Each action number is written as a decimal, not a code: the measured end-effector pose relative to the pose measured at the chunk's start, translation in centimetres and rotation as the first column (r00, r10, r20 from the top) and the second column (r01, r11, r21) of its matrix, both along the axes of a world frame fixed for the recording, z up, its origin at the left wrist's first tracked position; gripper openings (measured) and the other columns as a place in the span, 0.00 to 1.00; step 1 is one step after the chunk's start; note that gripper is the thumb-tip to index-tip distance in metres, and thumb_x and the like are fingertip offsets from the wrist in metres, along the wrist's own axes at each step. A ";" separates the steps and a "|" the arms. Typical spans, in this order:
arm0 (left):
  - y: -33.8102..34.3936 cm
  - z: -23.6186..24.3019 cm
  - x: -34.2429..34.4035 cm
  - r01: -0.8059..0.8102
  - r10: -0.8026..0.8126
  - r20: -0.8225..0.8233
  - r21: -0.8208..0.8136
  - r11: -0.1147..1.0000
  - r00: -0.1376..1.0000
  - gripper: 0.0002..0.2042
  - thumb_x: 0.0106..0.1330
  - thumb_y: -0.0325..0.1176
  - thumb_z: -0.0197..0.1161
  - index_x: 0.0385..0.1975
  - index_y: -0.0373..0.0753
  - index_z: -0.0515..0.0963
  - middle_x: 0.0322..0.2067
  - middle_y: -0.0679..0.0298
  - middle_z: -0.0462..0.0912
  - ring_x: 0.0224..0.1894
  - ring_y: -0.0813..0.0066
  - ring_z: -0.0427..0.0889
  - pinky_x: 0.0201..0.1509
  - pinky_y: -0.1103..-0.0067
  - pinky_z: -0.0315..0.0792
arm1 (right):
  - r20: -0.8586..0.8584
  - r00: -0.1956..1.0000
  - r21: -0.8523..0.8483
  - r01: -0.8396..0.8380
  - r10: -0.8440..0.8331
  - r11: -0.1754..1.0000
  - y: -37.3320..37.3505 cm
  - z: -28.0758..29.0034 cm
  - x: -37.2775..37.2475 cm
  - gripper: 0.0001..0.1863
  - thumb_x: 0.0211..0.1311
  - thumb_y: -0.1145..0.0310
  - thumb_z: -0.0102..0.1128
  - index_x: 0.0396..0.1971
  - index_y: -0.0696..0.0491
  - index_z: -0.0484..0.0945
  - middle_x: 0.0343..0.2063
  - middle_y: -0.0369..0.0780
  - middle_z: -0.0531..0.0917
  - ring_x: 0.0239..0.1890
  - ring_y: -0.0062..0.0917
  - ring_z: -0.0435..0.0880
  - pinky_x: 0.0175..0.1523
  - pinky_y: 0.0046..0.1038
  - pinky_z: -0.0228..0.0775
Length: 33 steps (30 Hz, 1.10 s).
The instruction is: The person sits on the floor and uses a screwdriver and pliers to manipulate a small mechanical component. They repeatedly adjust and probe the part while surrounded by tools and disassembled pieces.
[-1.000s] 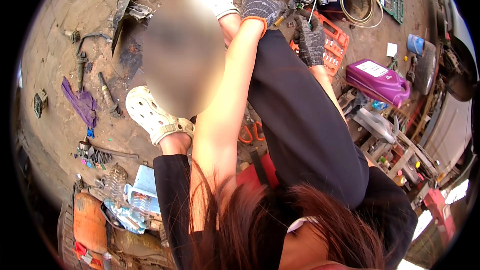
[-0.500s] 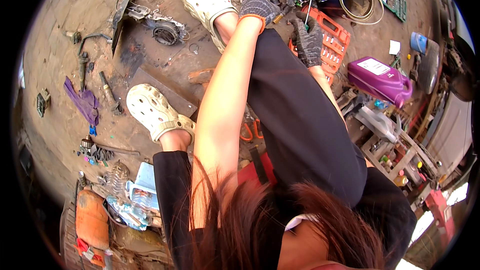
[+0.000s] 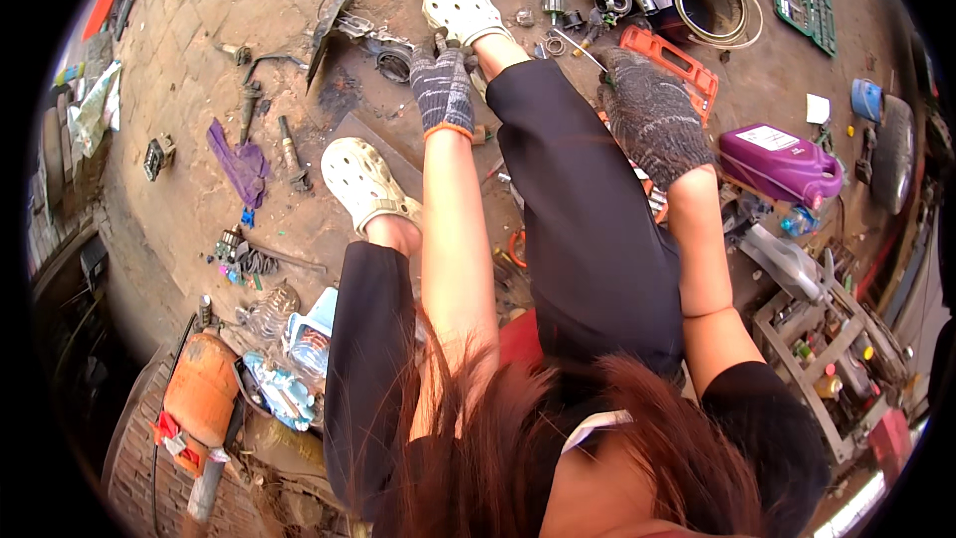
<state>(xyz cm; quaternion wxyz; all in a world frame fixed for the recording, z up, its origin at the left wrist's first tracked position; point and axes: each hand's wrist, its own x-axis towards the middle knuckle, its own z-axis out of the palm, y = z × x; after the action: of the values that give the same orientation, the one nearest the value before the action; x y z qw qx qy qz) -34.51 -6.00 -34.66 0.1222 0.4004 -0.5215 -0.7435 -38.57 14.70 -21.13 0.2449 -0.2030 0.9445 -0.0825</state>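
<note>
Nearest on the right, a purple jug (image 3: 780,163) lies on its side on the ground, cap on, contents hidden. Beyond it an orange tray (image 3: 673,59) sits just past the right hand (image 3: 652,116), gloved, fingers curled downward around a thin metal rod (image 3: 581,48). The left hand (image 3: 442,90), gloved, arm stretched forward, rests beside a pale clog (image 3: 462,10); whether its fingers grip anything I cannot tell. Farthest, a round metal drum (image 3: 712,4) lies open, dark inside.
</note>
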 end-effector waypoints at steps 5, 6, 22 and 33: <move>1.8 8.7 6.7 -0.175 0.216 -0.253 0.176 0.969 0.943 0.20 0.57 0.20 0.54 0.52 0.33 0.66 0.41 0.57 0.75 0.39 0.68 0.77 0.40 0.77 0.74 | -0.113 0.949 -0.077 -0.303 0.293 0.950 -2.5 9.6 1.6 0.18 0.56 0.66 0.55 0.47 0.55 0.70 0.38 0.47 0.79 0.41 0.37 0.78 0.47 0.35 0.68; 1.9 10.5 8.6 -0.195 0.230 -0.307 0.143 0.970 0.923 0.19 0.58 0.21 0.54 0.52 0.33 0.66 0.42 0.57 0.75 0.40 0.67 0.77 0.41 0.77 0.74 | -0.140 0.931 -0.126 -0.355 0.337 0.926 -3.3 11.0 2.3 0.18 0.56 0.67 0.55 0.47 0.55 0.71 0.38 0.47 0.79 0.41 0.37 0.78 0.47 0.34 0.68; 10.8 31.2 25.7 0.286 0.186 -0.844 0.365 0.886 0.502 0.19 0.66 0.26 0.49 0.57 0.33 0.62 0.55 0.53 0.68 0.54 0.62 0.72 0.52 0.74 0.74 | -0.452 0.656 -0.474 -0.750 0.604 0.460 -5.2 26.8 20.4 0.16 0.54 0.70 0.58 0.44 0.56 0.74 0.38 0.42 0.80 0.40 0.30 0.79 0.48 0.29 0.69; 10.5 35.6 38.0 -0.127 0.202 -0.760 0.156 0.979 0.618 0.20 0.67 0.31 0.51 0.59 0.37 0.61 0.56 0.54 0.66 0.52 0.61 0.72 0.53 0.69 0.72 | -0.341 0.332 -0.565 -0.820 0.879 0.090 -4.5 31.5 33.1 0.14 0.53 0.72 0.60 0.41 0.57 0.76 0.37 0.39 0.81 0.39 0.26 0.80 0.48 0.25 0.69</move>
<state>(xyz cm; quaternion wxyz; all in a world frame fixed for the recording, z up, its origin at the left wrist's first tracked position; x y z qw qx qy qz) 3.45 4.49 0.91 0.3834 0.0948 -0.3473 -0.8505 -5.43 10.23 10.38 0.1970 -0.7763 0.5399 -0.2592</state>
